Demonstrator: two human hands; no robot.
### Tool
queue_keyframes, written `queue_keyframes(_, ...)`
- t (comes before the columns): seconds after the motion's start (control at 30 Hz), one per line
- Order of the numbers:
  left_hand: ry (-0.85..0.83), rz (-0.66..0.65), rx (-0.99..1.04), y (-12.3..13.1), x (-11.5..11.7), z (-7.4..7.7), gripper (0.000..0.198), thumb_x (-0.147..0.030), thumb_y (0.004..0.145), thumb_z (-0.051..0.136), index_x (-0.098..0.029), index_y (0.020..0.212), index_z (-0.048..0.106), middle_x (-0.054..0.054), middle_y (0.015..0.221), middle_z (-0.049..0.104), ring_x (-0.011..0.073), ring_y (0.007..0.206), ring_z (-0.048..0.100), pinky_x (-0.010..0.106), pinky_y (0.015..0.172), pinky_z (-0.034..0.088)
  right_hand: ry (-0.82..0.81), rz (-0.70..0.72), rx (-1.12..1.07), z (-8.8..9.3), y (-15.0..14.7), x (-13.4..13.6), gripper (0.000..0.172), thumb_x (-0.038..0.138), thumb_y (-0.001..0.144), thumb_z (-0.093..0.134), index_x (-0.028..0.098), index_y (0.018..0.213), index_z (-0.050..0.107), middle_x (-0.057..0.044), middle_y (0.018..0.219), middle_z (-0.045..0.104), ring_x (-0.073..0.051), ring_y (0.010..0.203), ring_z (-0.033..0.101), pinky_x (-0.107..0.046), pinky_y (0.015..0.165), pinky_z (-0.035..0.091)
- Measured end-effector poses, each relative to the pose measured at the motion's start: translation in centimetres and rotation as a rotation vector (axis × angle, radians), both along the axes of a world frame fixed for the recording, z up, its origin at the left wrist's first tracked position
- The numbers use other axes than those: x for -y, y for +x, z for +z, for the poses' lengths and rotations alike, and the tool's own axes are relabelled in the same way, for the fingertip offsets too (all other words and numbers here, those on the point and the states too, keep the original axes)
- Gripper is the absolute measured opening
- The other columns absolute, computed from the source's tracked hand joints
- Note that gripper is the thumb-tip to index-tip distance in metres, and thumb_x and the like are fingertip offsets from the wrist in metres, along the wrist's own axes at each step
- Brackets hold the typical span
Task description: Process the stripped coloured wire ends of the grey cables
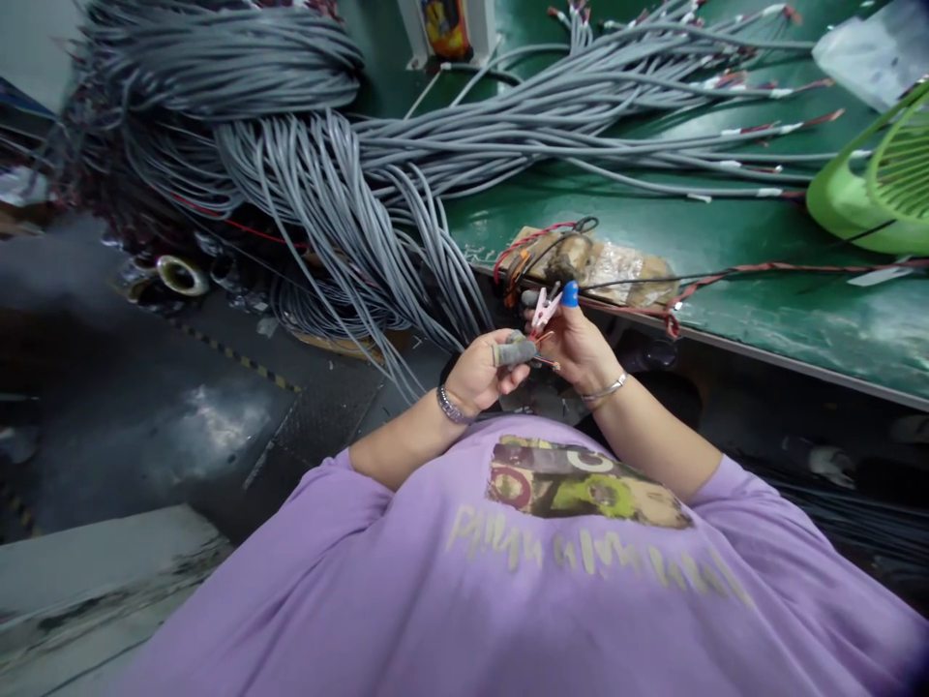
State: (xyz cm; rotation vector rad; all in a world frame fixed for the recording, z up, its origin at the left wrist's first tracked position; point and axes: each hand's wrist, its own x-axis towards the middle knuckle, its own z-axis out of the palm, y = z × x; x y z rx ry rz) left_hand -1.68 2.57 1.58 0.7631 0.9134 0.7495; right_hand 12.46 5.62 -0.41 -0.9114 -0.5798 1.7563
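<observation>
My left hand (485, 373), with grey covers on its fingers, is closed in a pinch on thin wire ends (546, 362), some with reddish insulation and bare copper tips. Close against it, my right hand (581, 348) wears a blue cover on the thumb. Its fingers are closed around a small pale pink clip-like piece (546, 312), whose two arms form a V; its exact kind is unclear. Both hands meet just off the front edge of the green table (769, 319). Part of the right fingers is hidden behind the wires and the clip.
Long grey cables (494, 145) lie across the table and hang over its edge at the left. A taped brown block (610, 269) with red and black leads sits at the edge. A green fan (892, 174) stands at right, near a plastic bag (871, 53).
</observation>
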Motion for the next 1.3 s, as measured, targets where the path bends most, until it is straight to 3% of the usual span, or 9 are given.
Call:
queue_keyframes(0.23, -0.017, -0.008, -0.018, 0.2, 0.1, -0.8, 0.046, -0.047, 0.059, 0.086, -0.018, 0.070, 0.052, -0.004, 0.045, 0.052, 0.0037, 0.030, 0.036, 0.017, 0.033, 0.020, 0.024, -0.068, -0.018, -0.3, -0.5, -0.2, 0.057, 0.078, 0.070, 0.069, 0.022, 0.076, 0.061, 0.002, 0.065, 0.061, -0.011, 0.056, 0.052, -0.025, 0.053, 0.046)
queue_keyframes(0.4, 0.017, 0.000, -0.023, 0.2, 0.2, -0.8, 0.044, -0.047, 0.059, 0.084, -0.018, 0.069, 0.053, -0.004, 0.044, 0.053, 0.0042, 0.030, 0.037, 0.017, 0.032, 0.021, -0.027, -0.014, -0.136, -0.9, 0.0, -0.1, 0.059, 0.080, 0.070, 0.068, 0.022, 0.083, 0.064, 0.002, 0.069, 0.063, -0.010, 0.056, 0.051, -0.024, 0.055, 0.047)
queue_keyframes(0.57, 0.073, 0.025, -0.083, 0.0, 1.0, -0.3, 0.043, -0.050, 0.062, 0.083, -0.017, 0.067, 0.054, -0.003, 0.046, 0.055, 0.0044, 0.030, 0.039, 0.018, 0.031, 0.023, -0.042, 0.042, -0.054, -0.5, 0.7, 0.1, 0.060, 0.083, 0.075, 0.058, 0.024, 0.083, 0.064, -0.001, 0.076, 0.068, -0.013, 0.061, 0.057, -0.027, 0.058, 0.049)
queue_keyframes(0.8, 0.121, 0.115, -0.088, 0.1, 1.7, -0.3, 0.040, -0.049, 0.065, 0.081, -0.017, 0.067, 0.056, -0.003, 0.048, 0.058, 0.0045, 0.032, 0.041, 0.017, 0.032, 0.026, 0.004, -0.008, 0.020, 0.1, 0.7, 0.4, 0.045, 0.065, 0.074, 0.075, 0.023, 0.084, 0.066, 0.002, 0.069, 0.065, -0.011, 0.058, 0.056, -0.024, 0.058, 0.049)
queue_keyframes(1.0, 0.073, 0.141, -0.078, 0.3, 1.2, -0.5, 0.043, -0.051, 0.062, 0.082, -0.018, 0.070, 0.055, -0.005, 0.047, 0.056, 0.0043, 0.032, 0.040, 0.017, 0.032, 0.025, 0.016, -0.017, 0.061, 0.0, 0.2, 0.3, 0.055, 0.078, 0.075, 0.065, 0.023, 0.078, 0.062, 0.000, 0.072, 0.067, -0.012, 0.058, 0.058, -0.027, 0.056, 0.049)
queue_keyframes(1.3, 0.061, 0.126, -0.085, 0.5, 1.1, -0.7, 0.041, -0.048, 0.062, 0.081, -0.017, 0.068, 0.056, -0.004, 0.047, 0.057, 0.0043, 0.032, 0.040, 0.018, 0.032, 0.024, 0.006, -0.102, 0.063, 0.0, -0.3, -0.2, 0.056, 0.077, 0.073, 0.067, 0.023, 0.078, 0.059, -0.001, 0.068, 0.064, -0.014, 0.059, 0.058, -0.027, 0.054, 0.050)
